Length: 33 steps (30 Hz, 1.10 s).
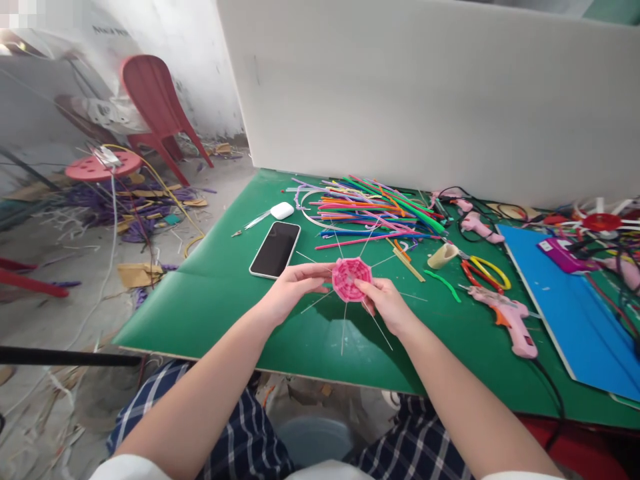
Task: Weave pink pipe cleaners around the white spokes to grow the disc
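Note:
Between my hands, above the green table, is a pink woven web (345, 291) of what looks like pipe cleaner, wound around thin pale spokes that stick out on all sides. My left hand (300, 283) grips its left edge, fingers behind and thumb low. The thumb of my right hand (387, 300) presses on its front at the lower right, with fingers underneath. Beyond the web lies a pile of colourful pipe cleaners (360, 208). A phone (275, 249) with a dark screen rests left of it.
A pink glue gun (507, 319), pliers (484, 272), a beige tube (443, 256) and a green pipe cleaner (444, 285) lie to the right. Farther right is a blue board (555, 300). A white case (282, 211) sits behind the phone. A white panel (425, 100) stands along the back.

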{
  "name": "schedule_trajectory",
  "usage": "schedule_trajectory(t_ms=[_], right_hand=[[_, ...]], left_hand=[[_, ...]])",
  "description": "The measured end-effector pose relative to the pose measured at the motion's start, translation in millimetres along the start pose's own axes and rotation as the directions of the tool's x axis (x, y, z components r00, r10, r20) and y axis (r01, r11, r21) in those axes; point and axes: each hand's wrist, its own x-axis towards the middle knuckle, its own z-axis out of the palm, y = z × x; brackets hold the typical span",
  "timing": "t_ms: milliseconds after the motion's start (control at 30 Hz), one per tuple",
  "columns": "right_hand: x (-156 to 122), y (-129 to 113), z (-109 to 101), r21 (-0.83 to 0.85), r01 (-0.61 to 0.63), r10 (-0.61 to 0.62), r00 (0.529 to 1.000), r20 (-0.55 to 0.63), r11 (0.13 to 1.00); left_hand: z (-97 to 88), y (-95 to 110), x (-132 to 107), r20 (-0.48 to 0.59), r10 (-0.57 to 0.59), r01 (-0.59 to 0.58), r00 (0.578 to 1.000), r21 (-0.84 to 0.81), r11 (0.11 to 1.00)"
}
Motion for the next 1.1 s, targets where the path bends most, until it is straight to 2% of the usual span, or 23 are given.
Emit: schedule_trajectory(t_ms=[167, 433, 633, 700, 800, 967, 1033, 1100], right_hand=[[1, 2, 3, 0.038, -0.007, 0.008, 0.999, -0.036, 0.999], [0, 2, 9, 0.077, -0.039, 0.045, 0.997, -0.068, 0.996], [-1, 1, 11, 0.055, 0.001, 0.005, 0.994, -0.113, 0.998], [-2, 0, 13, 0.037, 0.025, -0.021, 0.993, -0.112, 0.999], [-5, 0, 17, 0.019, 0.039, -0.037, 0.997, -0.07, 0.999], [-7, 2, 23, -0.007, 0.034, -0.034, 0.999, 0.005, 0.999], [-8, 0, 21, -0.041, 0.062, -0.058, 0.994, 0.092, 0.997], [-9, -2, 15, -0.075, 0.084, -0.064, 0.97, 0.233, 0.994]], left_hand=[[1.6, 2, -1, 0.093, -0.006, 0.002, 0.996, 0.038, 0.999], [4.7, -5, -4, 0.169, 0.038, -0.052, 0.985, 0.074, 0.996], [10.7, -2, -6, 0.21, 0.002, -0.011, 0.978, 0.041, 0.999], [14.1, -2, -6, 0.164, 0.003, -0.006, 0.986, 0.013, 1.0], [20.6, -6, -4, 0.019, 0.036, -0.036, 0.999, 0.007, 0.999], [29.4, -11, -3, -0.151, 0.048, -0.053, 0.987, -0.03, 0.998], [30.4, -11, -2, -0.213, 0.045, -0.056, 0.976, -0.047, 0.997], [29.3, -10, -2, -0.257, 0.029, -0.045, 0.966, -0.057, 0.997]])
